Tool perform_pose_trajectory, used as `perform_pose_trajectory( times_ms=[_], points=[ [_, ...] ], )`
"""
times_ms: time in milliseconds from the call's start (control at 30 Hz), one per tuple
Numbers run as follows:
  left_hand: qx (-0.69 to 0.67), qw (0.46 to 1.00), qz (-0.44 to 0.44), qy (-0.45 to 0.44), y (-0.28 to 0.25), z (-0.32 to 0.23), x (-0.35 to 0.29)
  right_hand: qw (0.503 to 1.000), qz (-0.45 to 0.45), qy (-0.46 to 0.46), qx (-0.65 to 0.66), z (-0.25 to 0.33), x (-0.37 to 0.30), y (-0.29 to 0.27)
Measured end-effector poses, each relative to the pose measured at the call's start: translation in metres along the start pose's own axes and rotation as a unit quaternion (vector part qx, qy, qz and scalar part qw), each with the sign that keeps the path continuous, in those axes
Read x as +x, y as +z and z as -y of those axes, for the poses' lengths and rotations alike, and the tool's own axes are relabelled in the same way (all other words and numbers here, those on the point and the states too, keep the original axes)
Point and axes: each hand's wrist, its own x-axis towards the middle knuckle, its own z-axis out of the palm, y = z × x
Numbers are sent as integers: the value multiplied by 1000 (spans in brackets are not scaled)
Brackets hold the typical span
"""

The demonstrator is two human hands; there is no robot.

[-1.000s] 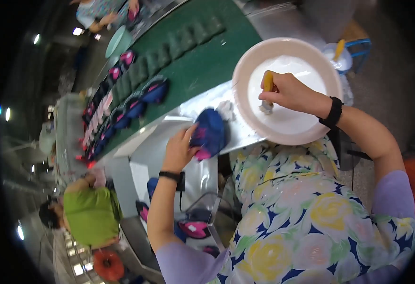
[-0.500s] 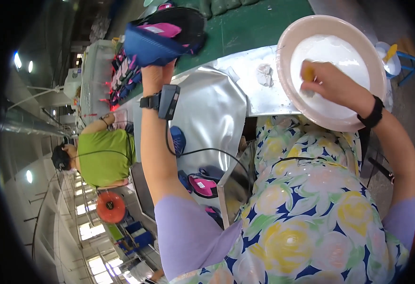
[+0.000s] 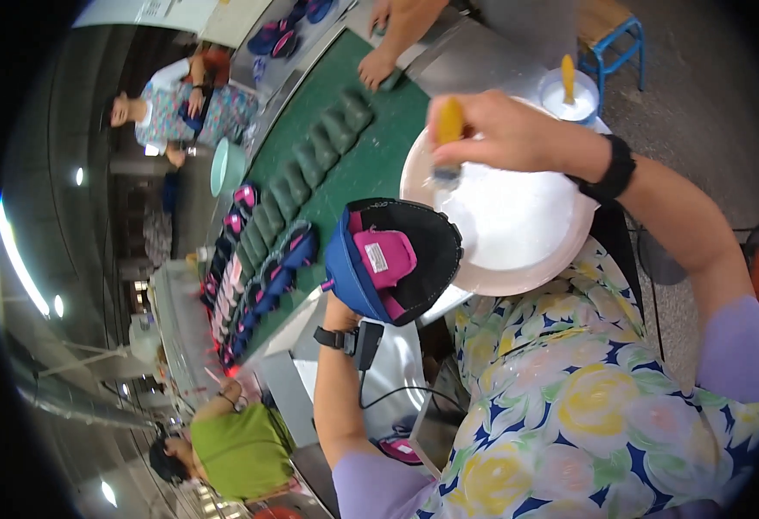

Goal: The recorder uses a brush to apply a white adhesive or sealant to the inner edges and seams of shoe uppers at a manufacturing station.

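My left hand (image 3: 339, 313) holds up a navy blue shoe upper (image 3: 353, 281) with a black lower rim and a pink tongue bearing a white label. The upper hides most of that hand's fingers. My right hand (image 3: 505, 134) grips a brush by its yellow handle (image 3: 451, 121), its bristles pointing down over the left side of a pale pink basin (image 3: 561, 259). White liquid (image 3: 518, 216) fills the basin's inside. Brush and shoe upper are apart, the upper lying just left of the basin.
On a green work surface (image 3: 379, 147), grey-green shoe lasts (image 3: 310, 160) stand in a row beside more blue uppers (image 3: 288, 259). Another person's hand (image 3: 379, 69) touches a last at the far end. A tub with a second yellow-handled brush (image 3: 568, 78) stands near a blue-framed stool (image 3: 617, 43).
The view has swung. The shoe upper has come down and nearer the basin, its inside turned more toward me. My right hand with the brush has lifted to the basin's left rim.
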Motion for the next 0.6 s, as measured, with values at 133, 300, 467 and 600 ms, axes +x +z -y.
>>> perform_pose_trajectory(
  times_ms=[133, 300, 467, 600],
  points=[
    [-32, 999, 11, -8, -2, 2, 23, 999, -27, -9, -18, 14, 8, 10],
    [-47, 998, -40, 1, 18, 7, 36, 991, -104, 78, -15, 17, -7, 26],
    [-74, 992, -97, 0, 23, 8, 52, 963, -175, 178, 103, 14, -20, 55],
    [-99, 987, -128, 11, 22, 11, 60, 930, -161, 237, 229, 21, -27, 60]
  ],
)
